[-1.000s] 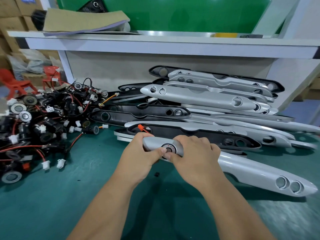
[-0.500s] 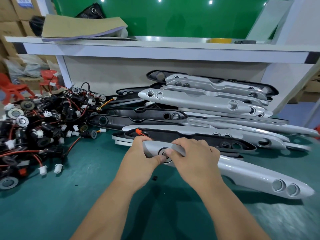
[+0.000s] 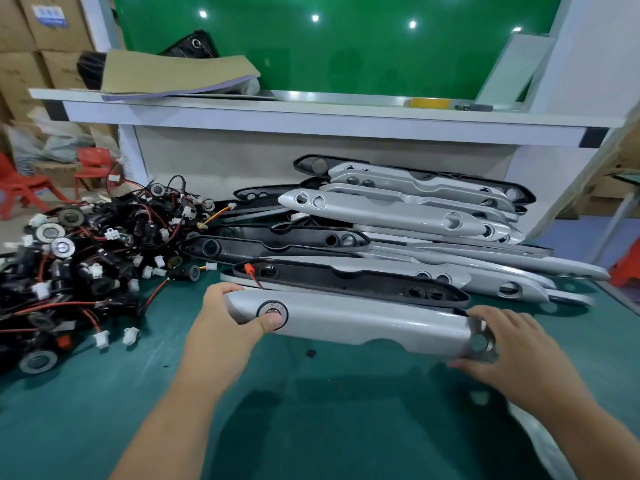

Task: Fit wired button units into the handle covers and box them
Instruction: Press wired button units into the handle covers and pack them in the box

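Two hands steady one silver handle cover [image 3: 363,320] near the middle of the table's [image 3: 104,410] front edge; left hand [image 3: 221,327] grips its left end, thumb pressing the button unit [image 3: 272,311], likely to seat it; right hand [image 3: 512,355] holds the right end, bracing it; loose wired button units [image 3: 86,258] are heaped by the table's left edge.

Single head view, wide-angle, looking forward-down, close over green table [image 3: 86,410], shelf [image 3: 311,123] beyond.

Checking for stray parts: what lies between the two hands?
The head view shows the silver handle cover spanning from left hand to right hand; just below it, a small black piece lies on the green mat.
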Demonstrator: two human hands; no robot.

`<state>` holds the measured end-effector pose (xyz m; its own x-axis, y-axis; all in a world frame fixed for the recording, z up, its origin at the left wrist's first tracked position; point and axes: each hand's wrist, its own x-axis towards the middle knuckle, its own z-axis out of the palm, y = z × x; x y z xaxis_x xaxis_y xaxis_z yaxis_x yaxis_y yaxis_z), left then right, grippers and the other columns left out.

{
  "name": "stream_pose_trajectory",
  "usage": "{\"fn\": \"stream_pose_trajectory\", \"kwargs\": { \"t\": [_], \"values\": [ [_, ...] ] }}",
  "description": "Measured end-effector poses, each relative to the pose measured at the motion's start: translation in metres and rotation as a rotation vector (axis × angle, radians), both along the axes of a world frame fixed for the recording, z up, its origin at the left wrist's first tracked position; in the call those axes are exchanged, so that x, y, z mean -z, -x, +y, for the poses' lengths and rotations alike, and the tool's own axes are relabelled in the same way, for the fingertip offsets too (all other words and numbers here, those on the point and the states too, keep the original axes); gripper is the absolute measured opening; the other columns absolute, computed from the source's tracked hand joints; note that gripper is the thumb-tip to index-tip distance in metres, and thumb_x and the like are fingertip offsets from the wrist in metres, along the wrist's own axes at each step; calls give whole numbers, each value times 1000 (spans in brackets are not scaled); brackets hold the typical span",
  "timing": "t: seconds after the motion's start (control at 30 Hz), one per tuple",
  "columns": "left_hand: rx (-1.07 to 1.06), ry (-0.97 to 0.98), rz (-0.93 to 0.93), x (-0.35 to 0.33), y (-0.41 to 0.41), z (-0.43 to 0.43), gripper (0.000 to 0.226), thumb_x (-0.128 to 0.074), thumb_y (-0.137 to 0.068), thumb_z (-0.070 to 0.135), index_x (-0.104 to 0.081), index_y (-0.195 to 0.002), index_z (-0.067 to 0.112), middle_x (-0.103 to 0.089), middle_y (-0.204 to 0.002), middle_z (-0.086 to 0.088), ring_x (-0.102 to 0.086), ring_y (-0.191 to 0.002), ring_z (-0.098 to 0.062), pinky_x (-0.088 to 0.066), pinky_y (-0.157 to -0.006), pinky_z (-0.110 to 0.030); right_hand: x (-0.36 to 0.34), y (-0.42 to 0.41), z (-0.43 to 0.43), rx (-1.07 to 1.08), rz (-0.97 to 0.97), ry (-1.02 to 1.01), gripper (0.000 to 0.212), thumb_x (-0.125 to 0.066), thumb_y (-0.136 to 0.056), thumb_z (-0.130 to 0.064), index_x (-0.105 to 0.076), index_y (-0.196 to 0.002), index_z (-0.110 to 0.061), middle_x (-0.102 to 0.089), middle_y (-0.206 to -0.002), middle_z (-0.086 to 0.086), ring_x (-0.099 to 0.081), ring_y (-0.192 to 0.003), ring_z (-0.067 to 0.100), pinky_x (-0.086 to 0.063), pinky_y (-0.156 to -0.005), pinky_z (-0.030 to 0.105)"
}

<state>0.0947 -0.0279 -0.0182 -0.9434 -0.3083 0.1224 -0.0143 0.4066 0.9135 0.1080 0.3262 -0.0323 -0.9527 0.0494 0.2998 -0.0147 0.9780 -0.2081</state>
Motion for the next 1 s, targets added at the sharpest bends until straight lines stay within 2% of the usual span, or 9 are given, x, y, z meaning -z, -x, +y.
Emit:
{"fn": "stream_pose_trajectory", "kwargs": {
  "t": [0.1, 0.27, 0.33, 0.43, 0.53, 0.63, 0.73, 0.8, 1.0],
  "values": [
    [-51, -28, 51, -4, -12, -8, 47, -81, -71, 32, -45, -100, 36, -58, -79, 9, -53, -70, -4, -33, -54, -24, -7, -14, -5, -37, 193, -24, 65, -85, -47, -51, -62, -100, -22, -54, -86, -12, -57, -87, 27, -46, -73, 40],
    [26, -79, 47, -13, -21, -25, 46, -82, -63, 45, -47, -93, 44, -62, -86, 3, -60, -80, -17, -44, -66, -33, -19, -28, -11, -28, 284, -32, 71, -88, -46, -49, -66, -104, -16, -65, -94, 0, -58, -95, 34, -47, -83, 50],
    [31, -88, 66, -19, -25, -28, 49, -80, -61, 48, -49, -99, 45, -62, -89, 2, -61, -83, -20, -48, -70, -35, -25, -33, -12, -26, 291, -19, 70, -85, -46, -54, -65, -103, -19, -60, -90, -6, -58, -95, 33, -46, -82, 50],
    [-8, -45, 104, -25, -28, -27, 46, -82, -70, 38, -49, -102, 41, -61, -86, 4, -60, -80, -18, -41, -60, -30, -32, -38, -9, -45, 299, -13, 72, -69, -47, -69, -64, -100, -21, -50, -85, -13, -57, -89, 29, -46, -78, 47],
    [-39, -37, 133, -29, -31, -17, 40, -82, -70, 34, -48, -90, 43, -60, -80, 7, -57, -71, -11, -36, -56, -27, -34, -41, 1, -48, 276, 0, 77, -59, -46, -74, -64, -102, -21, -52, -84, -13, -55, -86, 23, -46, -76, 43],
    [9, -52, 129, -31, -31, -4, 41, -81, -72, 34, -48, -96, 40, -60, -79, 3, -59, -71, -18, -39, -55, -27, -34, -44, 16, -23, 274, 24, 80, -61, -45, -72, -65, -106, -20, -59, -85, -7, -53, -84, 21, -46, -78, 42],
    [142, -91, 114, -35, -29, 4, 40, -78, -79, 27, -49, -107, 33, -63, -88, -5, -66, -78, -16, -54, -77, -42, -38, -48, 34, -9, 278, 52, 78, -65, -44, -71, -62, -108, -27, -65, -92, -3, -58, -92, 29, -49, -82, 47],
    [230, -104, 111, -37, -28, 7, 36, -74, -82, 19, -51, -105, 33, -65, -89, -2, -68, -73, -5, -52, -90, -52, -40, -50, 47, -31, 272, 85, 75, -69, -44, -70, -59, -107, -32, -63, -89, -5, -59, -87, 28, -50, -78, 48],
    [342, -154, 112, -41, -28, 18, 39, -74, -81, 13, -54, -105, 37, -66, -95, -1, -68, -74, -2, -51, -94, -51, -42, -57, 79, -37, 136, 153, 82, -61, -45, -88, -56, -111, -40, -60, -94, -15, -56, -85, 15, -45, -78, 35]
  ]
}}
